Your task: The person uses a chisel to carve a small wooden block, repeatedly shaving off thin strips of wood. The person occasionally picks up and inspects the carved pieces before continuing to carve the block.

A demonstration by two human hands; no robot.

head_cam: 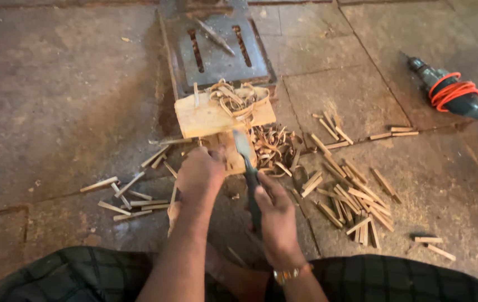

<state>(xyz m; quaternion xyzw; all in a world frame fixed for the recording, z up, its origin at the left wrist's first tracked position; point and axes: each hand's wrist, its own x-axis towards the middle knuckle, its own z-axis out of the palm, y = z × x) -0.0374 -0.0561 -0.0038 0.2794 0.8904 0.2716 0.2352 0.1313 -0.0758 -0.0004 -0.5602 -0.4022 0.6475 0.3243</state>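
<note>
Two hands [201, 173] [275, 215], one chisel [248, 168], one block [222, 114]

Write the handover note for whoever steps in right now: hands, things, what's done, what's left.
Left hand: closed on a small wood piece, pressed against the wooden block.
Right hand: gripping the chisel, blade up at the block's front edge.
Shavings lie on the block, more in front of it.
Done, by the look of it: cut sticks piled on the right, a smaller pile on the left.
Left: the piece in hand appears unfinished.
Power drill lies unused at far right.
</note>
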